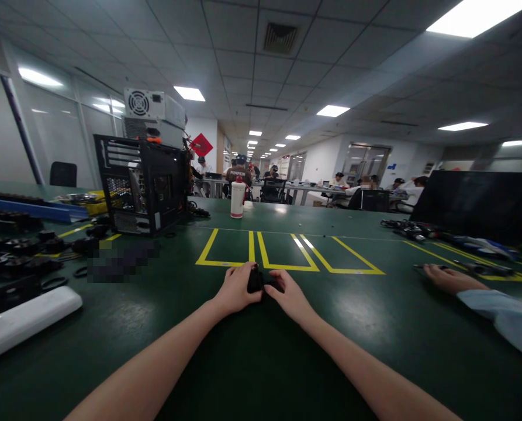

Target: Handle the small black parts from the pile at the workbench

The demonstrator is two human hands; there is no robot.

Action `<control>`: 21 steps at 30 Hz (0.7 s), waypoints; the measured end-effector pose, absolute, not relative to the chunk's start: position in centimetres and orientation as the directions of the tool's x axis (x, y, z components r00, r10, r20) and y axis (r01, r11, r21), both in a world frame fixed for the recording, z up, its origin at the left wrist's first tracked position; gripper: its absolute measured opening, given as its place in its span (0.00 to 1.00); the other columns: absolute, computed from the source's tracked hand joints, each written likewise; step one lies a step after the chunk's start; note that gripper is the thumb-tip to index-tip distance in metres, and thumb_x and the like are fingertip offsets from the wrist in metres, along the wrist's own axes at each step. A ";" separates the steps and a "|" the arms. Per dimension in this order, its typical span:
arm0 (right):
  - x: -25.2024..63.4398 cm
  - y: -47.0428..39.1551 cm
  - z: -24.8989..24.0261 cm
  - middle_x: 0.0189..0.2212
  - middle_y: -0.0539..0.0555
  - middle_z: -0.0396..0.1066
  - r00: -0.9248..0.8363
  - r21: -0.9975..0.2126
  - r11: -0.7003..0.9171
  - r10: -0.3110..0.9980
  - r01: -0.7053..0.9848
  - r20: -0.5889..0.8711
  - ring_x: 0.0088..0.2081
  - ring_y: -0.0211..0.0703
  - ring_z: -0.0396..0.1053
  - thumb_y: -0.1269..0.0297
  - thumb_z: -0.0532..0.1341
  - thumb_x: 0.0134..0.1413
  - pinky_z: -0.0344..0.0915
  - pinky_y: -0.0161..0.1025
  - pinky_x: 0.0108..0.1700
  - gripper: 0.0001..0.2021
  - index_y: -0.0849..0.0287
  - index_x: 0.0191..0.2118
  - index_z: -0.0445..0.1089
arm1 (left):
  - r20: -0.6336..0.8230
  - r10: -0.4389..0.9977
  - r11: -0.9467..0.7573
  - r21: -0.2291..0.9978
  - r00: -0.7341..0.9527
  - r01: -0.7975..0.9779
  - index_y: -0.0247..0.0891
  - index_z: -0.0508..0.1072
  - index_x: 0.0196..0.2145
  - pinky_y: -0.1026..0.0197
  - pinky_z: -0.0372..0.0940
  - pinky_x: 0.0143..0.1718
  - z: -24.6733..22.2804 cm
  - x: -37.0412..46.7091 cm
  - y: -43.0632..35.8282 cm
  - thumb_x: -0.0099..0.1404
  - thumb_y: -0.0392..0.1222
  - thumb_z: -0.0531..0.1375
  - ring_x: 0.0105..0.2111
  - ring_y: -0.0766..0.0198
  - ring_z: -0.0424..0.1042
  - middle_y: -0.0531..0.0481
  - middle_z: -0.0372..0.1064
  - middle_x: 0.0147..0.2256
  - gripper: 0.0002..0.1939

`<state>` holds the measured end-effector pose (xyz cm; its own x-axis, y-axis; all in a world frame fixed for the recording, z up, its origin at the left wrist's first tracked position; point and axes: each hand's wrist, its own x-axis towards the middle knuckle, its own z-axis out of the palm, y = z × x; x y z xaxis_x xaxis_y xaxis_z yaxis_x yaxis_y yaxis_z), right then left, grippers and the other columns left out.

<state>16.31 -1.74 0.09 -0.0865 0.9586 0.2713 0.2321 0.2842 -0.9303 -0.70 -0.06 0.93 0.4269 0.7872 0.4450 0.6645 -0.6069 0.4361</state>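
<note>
The left hand (235, 290) is closed on one black part (255, 281), its fingers wrapped around the part's left side. The right hand (290, 294) is at the part's right side, thumb and index finger set narrow; whether they grip it cannot be told. Green table (124, 316) surface extends outward from both forearms. The near edge of the yellow frames (307, 254) lies just beyond the fingertips; the table's far edge runs well beyond them. Lateral limits: left of the left hand, well apart, one white bar (30, 324); right of the right hand, well apart, one co-worker's hand (451, 280). Count: three frames, side by side, ahead of the hands; one bottle (237, 200), upright, beyond the frames; one computer case (164, 187), ahead and left of the left hand, with two power units (155, 105) stacked on top. Loose black parts (13, 260) beyond the bar overlap; their number cannot be told.
</note>
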 end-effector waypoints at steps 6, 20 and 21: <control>15.9 -3.7 1.4 0.43 0.55 0.62 -0.170 -0.652 0.342 0.934 0.677 0.313 0.46 0.46 0.60 0.59 0.57 0.44 0.57 0.43 0.48 0.20 0.58 0.45 0.61 | 0.281 0.909 -0.415 0.567 0.306 0.712 0.35 0.56 0.48 0.58 0.56 0.44 1.1 -1.1 0.7 0.49 0.50 0.57 0.45 0.53 0.61 0.42 0.60 0.45 0.30; 18.2 -8.0 2.6 0.53 0.56 0.55 -0.292 -0.406 0.343 0.938 0.847 0.184 0.55 0.46 0.51 0.56 0.46 0.53 0.49 0.45 0.56 0.23 0.60 0.52 0.56 | 0.157 0.934 -0.333 0.708 0.321 0.623 0.39 0.52 0.51 0.59 0.60 0.42 1.8 -3.3 -3.4 0.49 0.48 0.58 0.45 0.55 0.61 0.44 0.58 0.47 0.33; 18.4 -9.0 2.9 0.53 0.55 0.55 -0.302 -0.411 0.348 0.937 0.842 0.176 0.55 0.45 0.51 0.57 0.46 0.54 0.49 0.44 0.57 0.22 0.60 0.52 0.56 | 0.148 0.929 -0.337 0.721 0.340 0.606 0.40 0.53 0.51 0.59 0.60 0.43 2.1 -4.0 -4.8 0.49 0.48 0.58 0.45 0.55 0.61 0.45 0.58 0.46 0.33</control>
<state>18.42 -8.98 2.86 -0.3017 0.9370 0.1758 0.8422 0.3484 -0.4114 -3.97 -4.75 2.08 0.3404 0.9286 0.1476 0.6061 -0.3368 0.7205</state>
